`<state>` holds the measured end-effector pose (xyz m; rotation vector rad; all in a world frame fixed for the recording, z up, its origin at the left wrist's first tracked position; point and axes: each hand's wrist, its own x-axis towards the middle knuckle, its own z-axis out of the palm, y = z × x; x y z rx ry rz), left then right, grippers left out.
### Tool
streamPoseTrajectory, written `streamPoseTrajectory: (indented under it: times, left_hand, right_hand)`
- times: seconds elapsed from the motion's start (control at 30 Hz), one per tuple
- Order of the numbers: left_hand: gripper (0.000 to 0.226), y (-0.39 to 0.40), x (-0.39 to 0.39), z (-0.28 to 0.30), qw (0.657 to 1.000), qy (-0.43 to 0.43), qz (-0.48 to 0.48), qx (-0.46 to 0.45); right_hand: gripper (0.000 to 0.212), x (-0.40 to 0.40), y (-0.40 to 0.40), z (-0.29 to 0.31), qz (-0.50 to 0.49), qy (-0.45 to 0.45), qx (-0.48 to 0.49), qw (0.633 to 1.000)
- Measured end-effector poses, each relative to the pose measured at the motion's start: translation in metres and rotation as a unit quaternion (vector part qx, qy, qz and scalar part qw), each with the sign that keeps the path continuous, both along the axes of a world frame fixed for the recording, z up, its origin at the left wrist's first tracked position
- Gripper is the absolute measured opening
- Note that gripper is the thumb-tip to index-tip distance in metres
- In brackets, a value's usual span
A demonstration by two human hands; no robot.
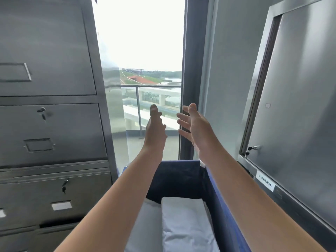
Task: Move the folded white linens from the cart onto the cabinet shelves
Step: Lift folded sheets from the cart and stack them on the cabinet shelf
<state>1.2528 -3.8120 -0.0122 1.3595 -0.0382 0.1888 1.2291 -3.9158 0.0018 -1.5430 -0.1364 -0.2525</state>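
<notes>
Folded white linens [183, 222] lie in a blue fabric cart [223, 211] at the bottom centre, below my arms. Both arms are stretched forward above the cart. My left hand [155, 128] is raised with fingers straight, palm turned right, holding nothing. My right hand [195, 126] faces it a short way apart, fingers spread and empty. A steel cabinet [294, 99] with a closed door, keys in its lock and a label strip stands to the right.
A grey metal cabinet [51, 113] with drawers, locks and label holders fills the left side. Straight ahead a tall window [143, 51] looks onto a balcony railing. The cart sits in the narrow gap between the two cabinets.
</notes>
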Motion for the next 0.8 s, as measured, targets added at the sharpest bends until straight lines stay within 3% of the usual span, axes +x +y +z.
streamPoseTrajectory:
  times: [0.3, 0.8]
  left_hand:
    - [0.066, -0.022, -0.033, 0.034, 1.000, -0.011, -0.025, -0.012]
    - [0.065, -0.152, -0.093, 0.060, 0.991, -0.051, -0.123, 0.011]
  right_hand:
    - [0.054, -0.039, -0.030, 0.028, -0.030, -0.034, 0.017, 0.999]
    - [0.057, -0.093, -0.155, 0.041, -0.109, -0.061, 0.043, 0.991]
